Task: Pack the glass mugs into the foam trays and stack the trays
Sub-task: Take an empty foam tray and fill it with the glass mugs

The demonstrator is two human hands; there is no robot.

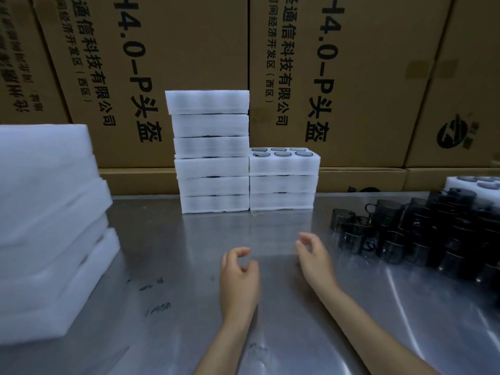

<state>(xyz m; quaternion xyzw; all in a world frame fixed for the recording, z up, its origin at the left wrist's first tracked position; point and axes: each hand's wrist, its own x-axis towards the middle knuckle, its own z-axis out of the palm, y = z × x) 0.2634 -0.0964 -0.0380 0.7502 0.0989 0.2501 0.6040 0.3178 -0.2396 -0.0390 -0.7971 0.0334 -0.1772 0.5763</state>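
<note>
In the head view, the left hand and the right hand hover low in the middle of the frame over the bare brushed-steel table, fingers loosely curled and holding nothing, while the small smoky-grey glass mugs with handles crowd the right edge and the white foam trays stand as a six-high stack and a three-high stack at centre, the latter's top tray showing filled round pockets. A pile of plain white foam blocks fills the left side. The mugs look light, hard, slick and breakable, so each is probably best pinched around its body or by the handle, whereas a loaded tray, soft and apt to flex, likely wants both hands at opposite ends.
</note>
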